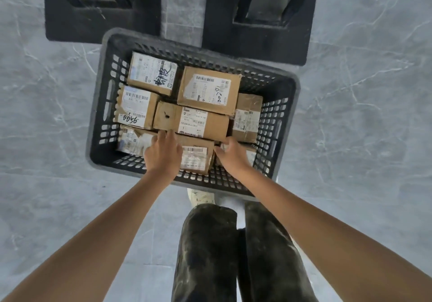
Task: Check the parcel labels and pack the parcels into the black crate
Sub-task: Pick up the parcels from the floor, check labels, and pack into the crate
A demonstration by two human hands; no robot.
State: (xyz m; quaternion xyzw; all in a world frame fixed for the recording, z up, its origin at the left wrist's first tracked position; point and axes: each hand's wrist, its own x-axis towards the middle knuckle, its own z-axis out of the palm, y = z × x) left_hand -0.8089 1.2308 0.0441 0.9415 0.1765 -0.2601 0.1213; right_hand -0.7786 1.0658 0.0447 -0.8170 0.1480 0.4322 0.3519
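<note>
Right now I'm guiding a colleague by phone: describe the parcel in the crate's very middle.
Look into the black perforated plastic crate on the grey marbled floor. In its middle lies a long brown cardboard parcel. Alone among its neighbours, its left end is bare cardboard with a small dark mark.

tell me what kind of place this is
Probably a courier or parcel depot: a crate packed with labelled cardboard parcels stands on a grey tiled floor.
</note>
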